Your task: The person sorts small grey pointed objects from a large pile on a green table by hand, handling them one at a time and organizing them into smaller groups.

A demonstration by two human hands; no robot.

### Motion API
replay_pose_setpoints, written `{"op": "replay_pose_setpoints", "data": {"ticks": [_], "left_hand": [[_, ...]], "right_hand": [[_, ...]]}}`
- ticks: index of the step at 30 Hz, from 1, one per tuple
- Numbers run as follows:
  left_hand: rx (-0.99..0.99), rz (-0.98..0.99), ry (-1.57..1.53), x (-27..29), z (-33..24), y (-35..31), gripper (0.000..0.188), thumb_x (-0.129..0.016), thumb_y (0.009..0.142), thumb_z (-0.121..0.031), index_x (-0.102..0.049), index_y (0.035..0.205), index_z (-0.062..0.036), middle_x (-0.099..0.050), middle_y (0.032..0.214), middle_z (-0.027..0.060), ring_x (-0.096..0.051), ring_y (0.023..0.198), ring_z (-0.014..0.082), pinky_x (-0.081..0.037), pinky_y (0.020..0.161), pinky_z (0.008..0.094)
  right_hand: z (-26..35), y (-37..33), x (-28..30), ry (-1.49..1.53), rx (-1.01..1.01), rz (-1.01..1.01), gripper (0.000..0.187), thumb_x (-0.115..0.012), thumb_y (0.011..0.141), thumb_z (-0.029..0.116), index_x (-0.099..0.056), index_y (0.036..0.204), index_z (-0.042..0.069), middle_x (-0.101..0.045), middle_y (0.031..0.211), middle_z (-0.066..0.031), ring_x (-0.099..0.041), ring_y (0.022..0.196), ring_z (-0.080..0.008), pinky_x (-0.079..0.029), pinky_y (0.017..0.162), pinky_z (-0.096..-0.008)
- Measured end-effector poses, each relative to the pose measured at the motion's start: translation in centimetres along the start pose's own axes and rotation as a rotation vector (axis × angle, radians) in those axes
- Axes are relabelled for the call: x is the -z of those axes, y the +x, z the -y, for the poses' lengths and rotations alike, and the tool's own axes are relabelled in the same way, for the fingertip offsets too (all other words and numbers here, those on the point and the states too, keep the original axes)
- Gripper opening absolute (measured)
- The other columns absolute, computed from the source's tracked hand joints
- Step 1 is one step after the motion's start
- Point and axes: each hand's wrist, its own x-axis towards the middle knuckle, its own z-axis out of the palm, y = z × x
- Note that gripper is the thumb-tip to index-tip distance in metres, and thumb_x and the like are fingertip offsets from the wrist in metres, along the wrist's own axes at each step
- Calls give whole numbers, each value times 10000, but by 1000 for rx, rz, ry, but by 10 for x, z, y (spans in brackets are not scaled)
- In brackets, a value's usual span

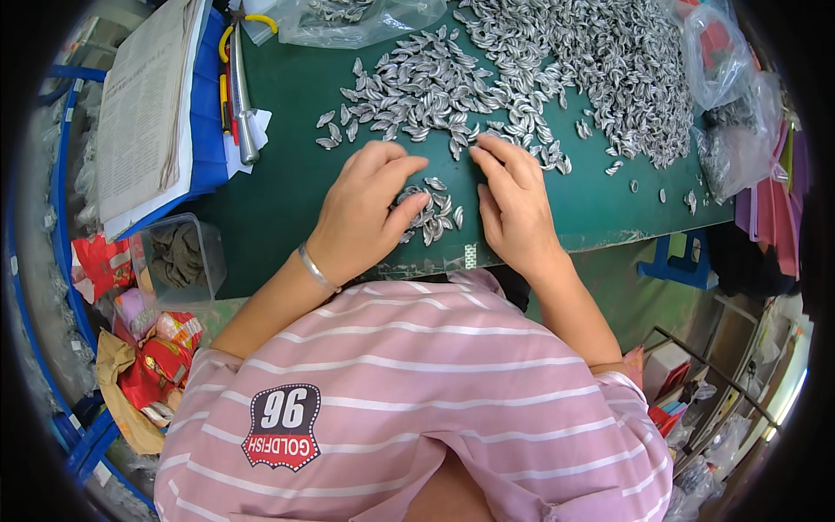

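Note:
My left hand, with a silver bangle on its wrist, rests on the green tabletop. Its thumb and forefinger are apart, and the thumb lies over a small pile of silver leaf-shaped metal pieces. My right hand reaches in from the other side with fingers stretched forward and thumb apart. Its fingertips touch or nearly touch the near edge of a larger heap of the same pieces. No piece is plainly gripped in either hand.
A bigger mound of pieces covers the far right. Clear plastic bags bulge at the right edge. Yellow-handled pliers, a tapered metal rod and newspapers lie left. Below them is a clear bin; a blue stool stands right.

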Motion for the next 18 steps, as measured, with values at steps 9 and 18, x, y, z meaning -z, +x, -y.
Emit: {"op": "replay_pose_setpoints", "data": {"ticks": [9,18], "left_hand": [[-76,50,92,-34,6,35,276,-730,773,0,-664,1039,-31,-601,997,107,-593,925,315,-486,815,400],[-89,98,-12,-22,10,27,131,-717,784,17,-651,890,-22,-638,903,99,-608,868,304,-486,786,371]], "right_hand": [[-12,-1,1,8,-138,-176,354,-632,795,-81,-644,1133,22,-692,1014,-108,-624,940,-301,-464,854,-392],[-13,-11,-10,-37,-107,-210,260,-708,764,-45,-686,991,78,-666,925,-55,-605,871,-250,-415,794,-366]]}}
